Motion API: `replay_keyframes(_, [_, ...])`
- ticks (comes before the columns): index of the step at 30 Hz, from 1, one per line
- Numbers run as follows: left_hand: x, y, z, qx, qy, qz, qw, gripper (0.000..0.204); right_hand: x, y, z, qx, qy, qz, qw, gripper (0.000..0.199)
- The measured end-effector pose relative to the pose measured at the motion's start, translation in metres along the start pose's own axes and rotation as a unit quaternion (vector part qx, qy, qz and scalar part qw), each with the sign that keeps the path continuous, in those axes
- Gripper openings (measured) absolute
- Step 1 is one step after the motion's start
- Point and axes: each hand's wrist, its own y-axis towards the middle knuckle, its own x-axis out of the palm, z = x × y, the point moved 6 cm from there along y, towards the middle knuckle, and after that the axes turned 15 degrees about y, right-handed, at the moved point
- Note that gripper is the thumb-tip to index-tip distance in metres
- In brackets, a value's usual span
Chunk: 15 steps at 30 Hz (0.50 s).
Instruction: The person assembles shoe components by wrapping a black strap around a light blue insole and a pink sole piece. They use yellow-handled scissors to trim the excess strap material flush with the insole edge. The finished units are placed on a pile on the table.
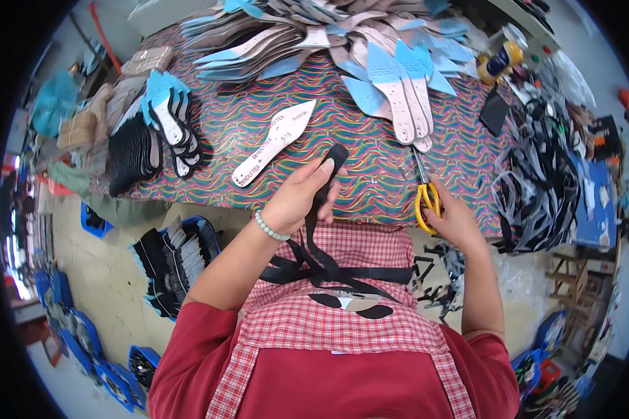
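Observation:
My left hand [302,195] is closed around a black fabric strap [337,155], its rounded dark end standing up past my thumb. Loose lengths of the strap trail down over the checked apron onto my lap. At the table's front edge, my right hand [453,218] grips yellow-handled scissors [427,207], blades pointing away from me. Their tips meet the lower ends of a few white-and-blue insoles [405,98]. A single white insole [276,143] with dark print lies flat on the patterned cloth, just beyond my left hand.
More insoles [258,52] are heaped along the table's far side. Black-covered insoles [136,155] stack at the left. Tangled dark strips [538,181] hang over the right edge, near a yellow bottle [502,61] and a black phone-like slab [495,112]. Blue bins [94,220] stand on the floor.

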Motion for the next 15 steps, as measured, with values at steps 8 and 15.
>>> replay_keyframes(8, [0.024,0.028,0.006,0.013,0.225,-0.023,0.974,0.021,0.040,-0.073,-0.015,-0.042,0.295,0.013,0.955,0.075])
replay_keyframes(15, [0.073,0.057,-0.001,0.020,0.322,-0.101,0.941,0.024,0.060,-0.116,0.018,0.019,0.361,-0.016,0.932,0.070])
